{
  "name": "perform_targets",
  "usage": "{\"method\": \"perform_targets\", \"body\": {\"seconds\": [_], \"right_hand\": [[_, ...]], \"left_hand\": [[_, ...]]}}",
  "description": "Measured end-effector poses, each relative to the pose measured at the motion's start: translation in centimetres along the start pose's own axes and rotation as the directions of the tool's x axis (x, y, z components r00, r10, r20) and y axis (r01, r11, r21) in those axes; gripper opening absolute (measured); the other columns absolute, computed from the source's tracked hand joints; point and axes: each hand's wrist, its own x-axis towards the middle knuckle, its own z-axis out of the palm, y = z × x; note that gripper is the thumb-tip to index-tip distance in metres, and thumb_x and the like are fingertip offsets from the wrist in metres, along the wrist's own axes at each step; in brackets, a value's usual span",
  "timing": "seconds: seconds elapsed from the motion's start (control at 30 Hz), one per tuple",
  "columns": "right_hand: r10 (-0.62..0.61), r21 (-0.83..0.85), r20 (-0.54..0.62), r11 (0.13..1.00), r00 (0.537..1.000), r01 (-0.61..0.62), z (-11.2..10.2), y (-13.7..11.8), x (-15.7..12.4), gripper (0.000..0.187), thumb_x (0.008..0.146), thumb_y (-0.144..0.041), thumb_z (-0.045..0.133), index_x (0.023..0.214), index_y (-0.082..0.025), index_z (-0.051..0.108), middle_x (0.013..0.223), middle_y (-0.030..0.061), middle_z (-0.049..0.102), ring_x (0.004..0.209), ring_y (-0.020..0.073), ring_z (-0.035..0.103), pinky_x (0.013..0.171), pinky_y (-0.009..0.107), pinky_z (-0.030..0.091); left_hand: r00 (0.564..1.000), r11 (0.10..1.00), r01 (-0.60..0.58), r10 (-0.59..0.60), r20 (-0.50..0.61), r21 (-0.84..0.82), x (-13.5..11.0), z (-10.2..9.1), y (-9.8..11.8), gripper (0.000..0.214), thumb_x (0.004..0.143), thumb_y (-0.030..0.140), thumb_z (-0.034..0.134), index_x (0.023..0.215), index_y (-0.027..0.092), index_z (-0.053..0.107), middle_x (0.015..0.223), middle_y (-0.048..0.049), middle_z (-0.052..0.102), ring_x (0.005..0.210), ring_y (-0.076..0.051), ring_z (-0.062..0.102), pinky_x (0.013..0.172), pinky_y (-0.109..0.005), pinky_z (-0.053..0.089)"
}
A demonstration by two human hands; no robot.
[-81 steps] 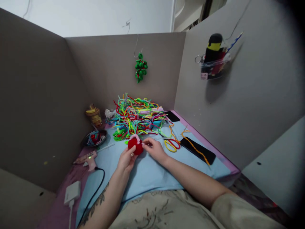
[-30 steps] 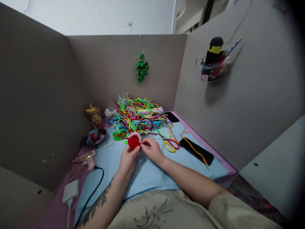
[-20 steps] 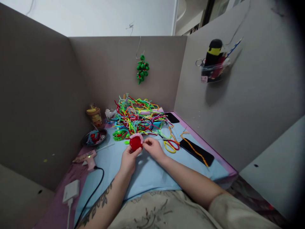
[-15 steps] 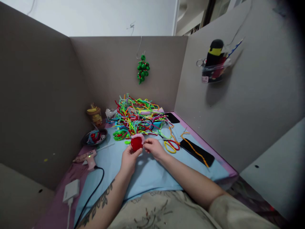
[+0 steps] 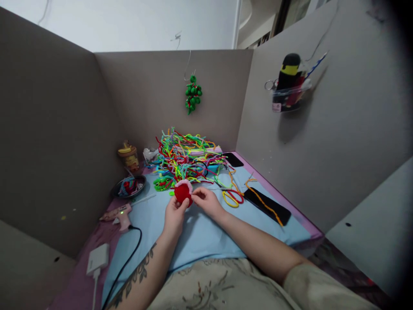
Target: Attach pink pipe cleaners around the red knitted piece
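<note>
A round red fuzzy piece (image 5: 182,193) with a pink pipe cleaner (image 5: 185,182) curved along its upper edge is held over the blue cloth. My left hand (image 5: 176,211) grips it from the lower left, thumb across its front. At its right edge, my right hand (image 5: 206,201) pinches what looks like the end of the pink pipe cleaner; the fingertips partly hide it. Just behind lies a green pipe-cleaner piece (image 5: 164,183) with red bits, in front of a tangled heap of coloured pipe cleaners (image 5: 187,155).
Scissors (image 5: 230,198) and a black phone-like slab (image 5: 267,206) with an orange pipe cleaner on it lie to the right. On the left are a pink glue gun (image 5: 121,214) with its cord, a white adapter (image 5: 97,260) and a dark bowl (image 5: 142,185). Partition walls surround the table.
The red piece has shifted slightly left and up and turned a little in my left hand. My right fingers have followed along its right edge.
</note>
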Motion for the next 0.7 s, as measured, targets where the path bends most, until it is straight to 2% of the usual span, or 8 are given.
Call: {"method": "perform_targets", "body": {"seconds": [0.13, 0.33, 0.57, 0.7], "right_hand": [[-0.183, -0.184, -0.043, 0.968, 0.982, 0.173, 0.2, -0.3, -0.5, 0.016, 0.073, -0.024, 0.06, 0.087, -0.017, 0.061, 0.084, 0.0024, 0.063, 0.078, 0.015, 0.058, 0.071, 0.027, 0.046], [-0.373, -0.374, -0.052, 0.868, 0.927, 0.328, -0.2, -1.0, -0.6, 0.01, 0.077, -0.016, 0.054, 0.082, -0.018, 0.063, 0.079, 0.0032, 0.061, 0.077, 0.0153, 0.056, 0.071, 0.027, 0.044], [-0.346, -0.391, -0.076, 0.873, 0.935, 0.291, -0.3, -0.8, -0.2, 0.011, 0.075, -0.016, 0.052, 0.076, -0.018, 0.064, 0.074, 0.0028, 0.062, 0.073, 0.0151, 0.056, 0.069, 0.026, 0.042], [-0.182, -0.321, -0.111, 0.937, 0.977, 0.138, -0.2, -0.9, 0.0, 0.01, 0.071, -0.018, 0.052, 0.069, -0.017, 0.062, 0.068, 0.0002, 0.061, 0.065, 0.0133, 0.053, 0.062, 0.024, 0.04]], "left_hand": [[1.0, 0.998, 0.027, -0.028, -0.006, -0.051, 0.1, -0.1, -0.1, 0.042, 0.059, 0.031, 0.075, 0.093, 0.012, 0.059, 0.084, -0.0061, 0.068, 0.072, -0.014, 0.061, 0.071, -0.026, 0.046], [0.999, 0.998, 0.045, -0.045, 0.005, -0.049, 0.1, -0.2, -0.3, 0.043, 0.061, 0.031, 0.075, 0.095, 0.012, 0.058, 0.085, -0.0058, 0.068, 0.074, -0.014, 0.061, 0.072, -0.026, 0.046], [0.999, 1.0, 0.007, -0.006, 0.033, -0.014, -0.2, -0.1, -0.2, 0.039, 0.063, 0.029, 0.073, 0.096, 0.013, 0.059, 0.089, -0.0058, 0.068, 0.077, -0.015, 0.061, 0.076, -0.027, 0.045], [0.996, 0.994, -0.074, 0.07, 0.052, 0.076, -0.3, 0.0, 0.0, 0.036, 0.064, 0.027, 0.072, 0.095, 0.013, 0.061, 0.09, -0.0052, 0.067, 0.08, -0.016, 0.06, 0.077, -0.027, 0.044]]}}
